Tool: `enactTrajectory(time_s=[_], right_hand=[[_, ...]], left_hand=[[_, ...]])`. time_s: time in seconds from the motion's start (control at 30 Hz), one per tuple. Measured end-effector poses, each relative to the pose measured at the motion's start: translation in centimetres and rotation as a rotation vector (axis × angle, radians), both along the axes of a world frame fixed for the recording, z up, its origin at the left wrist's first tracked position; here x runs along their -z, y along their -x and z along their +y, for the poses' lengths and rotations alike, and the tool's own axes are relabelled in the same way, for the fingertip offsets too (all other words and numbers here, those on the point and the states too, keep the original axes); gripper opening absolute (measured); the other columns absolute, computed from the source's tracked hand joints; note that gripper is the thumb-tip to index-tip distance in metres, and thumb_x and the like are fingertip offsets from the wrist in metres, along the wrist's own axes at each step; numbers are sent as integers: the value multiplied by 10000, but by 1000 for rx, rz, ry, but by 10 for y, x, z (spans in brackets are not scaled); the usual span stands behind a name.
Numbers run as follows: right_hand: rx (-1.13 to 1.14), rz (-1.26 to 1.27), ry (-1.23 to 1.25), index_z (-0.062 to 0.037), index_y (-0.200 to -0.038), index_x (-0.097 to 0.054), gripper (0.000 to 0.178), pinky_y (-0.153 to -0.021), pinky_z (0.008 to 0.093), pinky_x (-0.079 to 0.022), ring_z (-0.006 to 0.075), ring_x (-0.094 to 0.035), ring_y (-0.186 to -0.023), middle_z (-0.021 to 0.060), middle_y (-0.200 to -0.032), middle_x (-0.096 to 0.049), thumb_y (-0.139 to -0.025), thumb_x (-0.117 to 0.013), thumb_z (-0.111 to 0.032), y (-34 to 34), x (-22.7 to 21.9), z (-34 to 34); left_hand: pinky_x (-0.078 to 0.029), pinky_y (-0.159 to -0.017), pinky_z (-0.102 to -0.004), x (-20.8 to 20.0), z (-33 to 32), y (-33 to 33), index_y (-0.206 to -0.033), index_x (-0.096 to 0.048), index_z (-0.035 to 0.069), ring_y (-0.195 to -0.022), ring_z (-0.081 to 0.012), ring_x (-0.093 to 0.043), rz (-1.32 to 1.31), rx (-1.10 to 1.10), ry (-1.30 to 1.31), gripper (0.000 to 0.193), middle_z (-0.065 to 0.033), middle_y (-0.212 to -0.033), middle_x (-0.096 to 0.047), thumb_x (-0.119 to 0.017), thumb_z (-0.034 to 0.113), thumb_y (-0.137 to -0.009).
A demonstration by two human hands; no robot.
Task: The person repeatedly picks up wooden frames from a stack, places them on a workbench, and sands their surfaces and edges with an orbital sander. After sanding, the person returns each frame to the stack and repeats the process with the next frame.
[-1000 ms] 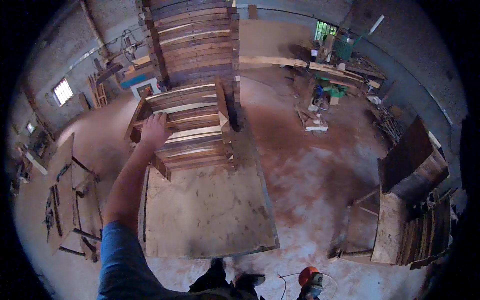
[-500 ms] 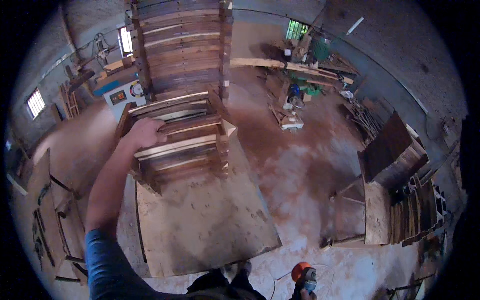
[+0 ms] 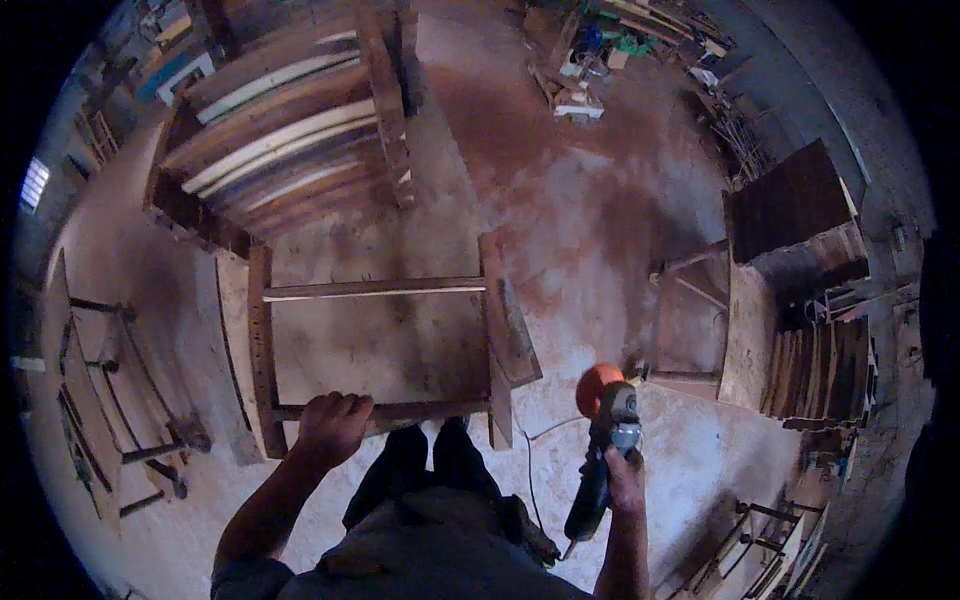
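A rectangular wooden frame [image 3: 375, 288] lies on a pale board, its near rail toward my body. My left hand [image 3: 335, 425] is closed over that near rail, left of its middle, with the fingers curled on top. In my right hand [image 3: 625, 478] is an angle grinder [image 3: 590, 498], held by its dark body at my right side. Its orange disc [image 3: 594, 388] points away from me and stays apart from the frame. Just beyond the frame stands a stack of similar wooden frames [image 3: 280, 140] with dark and pale rails.
The pale board [image 3: 235, 350] sits under the frames. A cord [image 3: 530, 470] runs by the grinder. To the right is a table [image 3: 748, 340] bearing dark panels and upright slats [image 3: 820, 370]. Racks [image 3: 125, 400] stand on the left, and another [image 3: 760, 540] at lower right.
My left hand has come from the stacked frames to the near rail of a single frame close to my body. The grinder shows higher in view, and the view has tipped downward.
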State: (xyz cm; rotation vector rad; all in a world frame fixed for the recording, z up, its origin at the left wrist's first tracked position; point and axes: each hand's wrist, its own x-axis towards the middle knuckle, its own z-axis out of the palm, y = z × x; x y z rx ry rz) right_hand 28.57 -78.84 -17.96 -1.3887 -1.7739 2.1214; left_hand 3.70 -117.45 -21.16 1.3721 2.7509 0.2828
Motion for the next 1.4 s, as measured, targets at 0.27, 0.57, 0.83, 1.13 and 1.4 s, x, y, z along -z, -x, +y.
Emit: enactTrajectory(time_s=[0.27, 0.57, 0.83, 1.13, 1.4], right_hand=[[-277, -102, 31, 15, -1118, -613, 457, -770, 340, -532, 161, -638, -840, 75, -970, -676, -777, -778, -241, 50, 6, 5], [-530, -309, -89, -7, -1093, -634, 456, -807, 331, -512, 160, -621, -867, 77, -966, -683, -778, -778, -303, 84, 36, -9], [-647, -327, -129, 7, -1104, -624, 525, -816, 360, -528, 214, -671, -895, 138, -973, -701, -766, -781, -362, 89, 66, -27], [-666, -441, -235, 16, -1121, -615, 558, -807, 361, -535, 217, -675, -877, 141, -967, -703, -756, -794, -365, 98, 56, -32], [-552, -331, -38, 9, -1125, -624, 556, -846, 330, -509, 163, -623, -929, 81, -1020, -687, -775, -798, -386, 101, 30, 0]], left_hand=[[-503, -792, -515, 133, 20, -15, -1123, -606, 74, -1002, -374, -600, -199, -263, 68, 353, -183, -1051, -615, -677, 230, -814], [-464, -866, -477, 115, 30, -26, -1152, -599, 101, -1039, -346, -534, -169, -375, 39, 434, -121, -1062, -549, -749, 219, -762], [-462, -842, -480, 127, 27, -21, -1153, -602, 118, -1012, -345, -533, -199, -354, -57, 463, -111, -1031, -542, -768, 200, -729], [-454, -861, -480, 120, 27, -20, -1163, -605, 111, -1043, -347, -531, -199, -343, -77, 477, -111, -1049, -552, -761, 163, -715], [-465, -850, -482, 122, 24, -20, -1150, -630, 87, -1025, -360, -546, -163, -321, -99, 461, -129, -1067, -563, -750, 162, -711]])
